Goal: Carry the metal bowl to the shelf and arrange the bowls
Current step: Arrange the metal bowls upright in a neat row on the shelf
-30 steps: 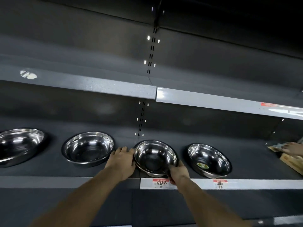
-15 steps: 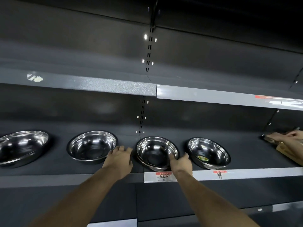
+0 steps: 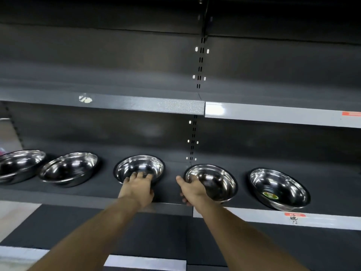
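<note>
Several shiny metal bowls stand in a row on the dark shelf (image 3: 82,193). My left hand (image 3: 137,187) grips the near rim of the middle bowl (image 3: 140,164), with its fingers hooked over the edge into the bowl. My right hand (image 3: 192,189) holds the near left rim of the fourth bowl (image 3: 216,180), thumb out to the left and fingers curled under the edge. Left of my hands sit two more bowls, the far-left bowl (image 3: 19,165) and the second bowl (image 3: 68,169). A fifth bowl (image 3: 279,188) with a green sticker inside stands at the right.
An upper shelf (image 3: 136,104) overhangs the bowls, with a slotted upright (image 3: 195,124) behind them. A red-and-white price label (image 3: 294,217) is stuck on the shelf's front edge at the right. Lower dark shelves lie below my arms.
My view has swung left. My left hand moved from the bare shelf onto the middle bowl's rim. My right hand shifted to the left rim of its bowl. The other person's hands are gone from view.
</note>
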Demonstrator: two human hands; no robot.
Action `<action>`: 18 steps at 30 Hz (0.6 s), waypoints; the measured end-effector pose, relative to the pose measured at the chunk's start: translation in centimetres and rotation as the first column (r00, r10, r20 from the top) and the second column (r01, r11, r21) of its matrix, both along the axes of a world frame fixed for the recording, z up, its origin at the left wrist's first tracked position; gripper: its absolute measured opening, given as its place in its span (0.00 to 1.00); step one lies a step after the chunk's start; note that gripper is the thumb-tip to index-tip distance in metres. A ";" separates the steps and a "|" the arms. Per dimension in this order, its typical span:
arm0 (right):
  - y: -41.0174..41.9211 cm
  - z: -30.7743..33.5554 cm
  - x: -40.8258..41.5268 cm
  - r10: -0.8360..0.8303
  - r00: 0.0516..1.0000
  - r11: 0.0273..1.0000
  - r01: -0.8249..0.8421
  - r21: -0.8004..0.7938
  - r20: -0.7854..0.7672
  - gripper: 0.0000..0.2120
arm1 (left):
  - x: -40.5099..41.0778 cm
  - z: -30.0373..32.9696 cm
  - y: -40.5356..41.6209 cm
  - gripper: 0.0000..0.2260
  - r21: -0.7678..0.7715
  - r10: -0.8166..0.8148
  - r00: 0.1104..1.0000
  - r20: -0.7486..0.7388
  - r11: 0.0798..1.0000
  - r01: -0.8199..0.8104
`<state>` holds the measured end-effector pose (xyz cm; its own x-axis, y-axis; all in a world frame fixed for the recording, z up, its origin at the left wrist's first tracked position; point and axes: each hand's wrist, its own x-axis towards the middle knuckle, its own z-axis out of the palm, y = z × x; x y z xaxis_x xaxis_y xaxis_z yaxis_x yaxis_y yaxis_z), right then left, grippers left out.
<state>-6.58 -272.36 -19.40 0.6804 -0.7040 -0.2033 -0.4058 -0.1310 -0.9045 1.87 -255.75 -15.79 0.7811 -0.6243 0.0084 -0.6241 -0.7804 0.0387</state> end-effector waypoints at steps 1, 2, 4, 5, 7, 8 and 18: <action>0.4 0.0 0.5 0.011 1.000 1.000 -0.011 -0.003 -0.007 0.27 | 0.5 0.1 0.6 0.27 0.000 0.020 1.000 -0.002 1.000 -0.020; 0.7 0.0 1.1 0.022 1.000 1.000 -0.022 -0.006 -0.012 0.30 | 1.1 0.2 1.2 0.27 -0.002 0.039 0.999 -0.005 0.999 -0.039; 1.5 0.0 2.1 0.035 0.999 0.999 -0.036 -0.019 -0.026 0.37 | 2.3 0.2 2.3 0.28 -0.009 0.064 0.998 -0.008 0.998 -0.064; 1.9 0.0 2.6 0.040 0.999 0.999 -0.041 -0.031 -0.032 0.39 | 2.8 0.2 2.8 0.28 -0.015 0.071 0.997 -0.012 0.997 -0.072; 2.5 -0.1 3.6 0.048 0.998 0.997 -0.050 -0.055 -0.050 0.41 | 4.0 -0.1 3.8 0.28 -0.025 0.082 0.996 -0.031 0.996 -0.083; 2.8 -0.1 4.2 0.048 0.997 0.997 -0.051 -0.061 -0.060 0.42 | 4.6 -0.2 4.2 0.28 -0.030 0.083 0.996 -0.033 0.996 -0.084; 7.4 -1.7 10.1 -0.051 0.993 0.993 0.062 0.099 -0.102 0.28 | 12.6 -1.8 7.3 0.25 -0.061 -0.025 1.000 -0.003 0.998 0.024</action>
